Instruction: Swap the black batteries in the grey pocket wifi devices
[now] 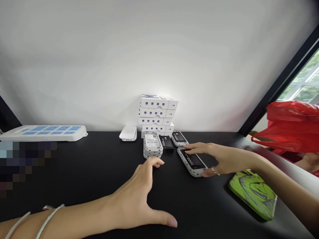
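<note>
My right hand [219, 159] spans a white open-backed device [195, 174] with a black 3000 mAh battery [193, 160] in it. The thumb presses its near end and the fingers reach its far end; the device lies on the black table. Behind it rests a similar device [179, 138], also with a battery. My left hand [139, 196] is empty, thumb and fingers spread apart, above the table in front of a stack of open-backed devices [152, 144] with no battery in the top one. A loose black battery [167, 143] lies beside that stack.
White boxes [157, 113] are stacked against the wall. White covers [128, 132] lie left of them. A white and blue power strip [47, 132] is at far left. A green patterned phone case [254, 194] lies under my right forearm; a red plastic bag [291, 126] is at right.
</note>
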Action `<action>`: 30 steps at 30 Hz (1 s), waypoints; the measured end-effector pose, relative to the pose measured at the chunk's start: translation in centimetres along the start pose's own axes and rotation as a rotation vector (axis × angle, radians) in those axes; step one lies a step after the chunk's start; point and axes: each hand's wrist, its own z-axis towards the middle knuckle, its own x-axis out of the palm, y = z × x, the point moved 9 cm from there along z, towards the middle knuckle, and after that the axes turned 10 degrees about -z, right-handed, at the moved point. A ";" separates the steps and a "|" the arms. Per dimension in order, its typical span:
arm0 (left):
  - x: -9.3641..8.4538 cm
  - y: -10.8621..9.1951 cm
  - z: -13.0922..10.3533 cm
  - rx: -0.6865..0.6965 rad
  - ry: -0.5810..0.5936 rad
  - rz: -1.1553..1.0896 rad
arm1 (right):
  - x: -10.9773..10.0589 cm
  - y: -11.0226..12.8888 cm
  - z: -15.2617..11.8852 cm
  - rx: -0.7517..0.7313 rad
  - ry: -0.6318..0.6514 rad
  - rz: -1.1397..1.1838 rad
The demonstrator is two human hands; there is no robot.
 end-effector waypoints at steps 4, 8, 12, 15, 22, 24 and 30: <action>0.1 0.0 -0.1 -0.012 -0.013 -0.004 | -2.4 1.6 1.5 -0.044 -0.156 0.084; -0.2 -0.1 -0.1 0.009 -0.089 -0.007 | -3.6 3.2 4.6 0.003 -0.286 0.292; 0.0 -0.1 0.0 -0.012 -0.030 0.012 | -2.6 5.1 8.3 0.010 -0.290 0.359; 0.2 -0.3 0.0 -0.008 0.003 0.016 | -2.0 5.9 10.0 0.007 -0.316 0.343; -2.1 -1.1 -0.3 0.135 -0.326 0.064 | -2.8 6.5 6.1 0.010 -0.433 0.349; -2.6 -1.3 -0.5 0.193 -0.395 0.084 | -2.4 7.2 3.6 -0.002 -0.450 0.351; -0.8 -0.3 0.0 0.108 -0.163 0.051 | 2.3 8.9 -0.8 0.031 -0.326 0.336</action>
